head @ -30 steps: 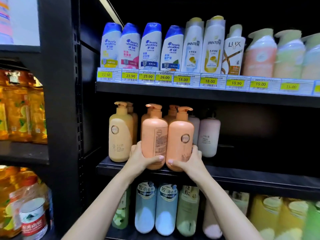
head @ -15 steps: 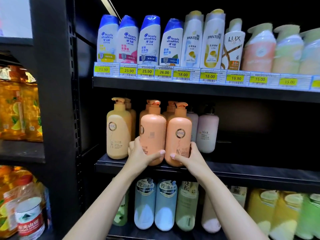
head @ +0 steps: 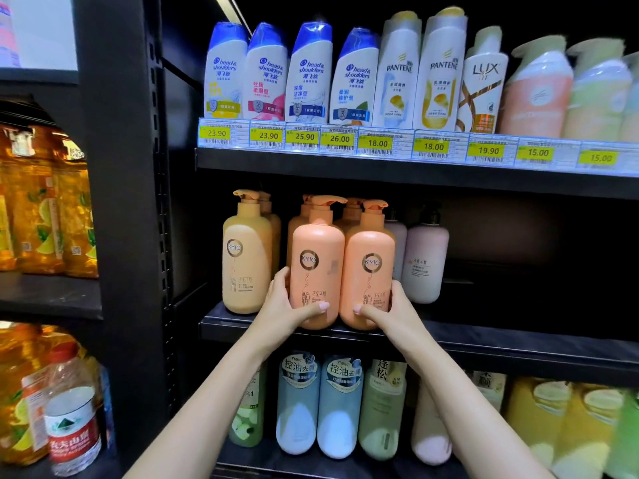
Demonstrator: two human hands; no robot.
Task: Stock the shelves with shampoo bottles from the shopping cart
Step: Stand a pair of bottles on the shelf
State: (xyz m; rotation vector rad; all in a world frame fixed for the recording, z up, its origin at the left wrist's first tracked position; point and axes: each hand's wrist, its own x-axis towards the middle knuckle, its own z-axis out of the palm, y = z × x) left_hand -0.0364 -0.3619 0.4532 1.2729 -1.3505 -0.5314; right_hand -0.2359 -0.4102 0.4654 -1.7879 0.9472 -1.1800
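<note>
At the front edge of the black metal middle shelf (head: 518, 335), two peach-orange plastic KYIO pump bottles stand upright, touching side by side. The left hand (head: 283, 307) curls its grip round the left peach pump bottle (head: 316, 267), thumb across the front low down. The right hand (head: 390, 311) grips the right peach pump bottle (head: 370, 271) likewise. At nine o'clock of them stands a yellow-tan pump bottle (head: 246, 257); at three o'clock, a pale lilac pump bottle (head: 426, 264).

Two bare forearms, no sleeves, left grip (head: 289, 307) and right grip (head: 392, 311) with pale pink polished thumbnails
</note>
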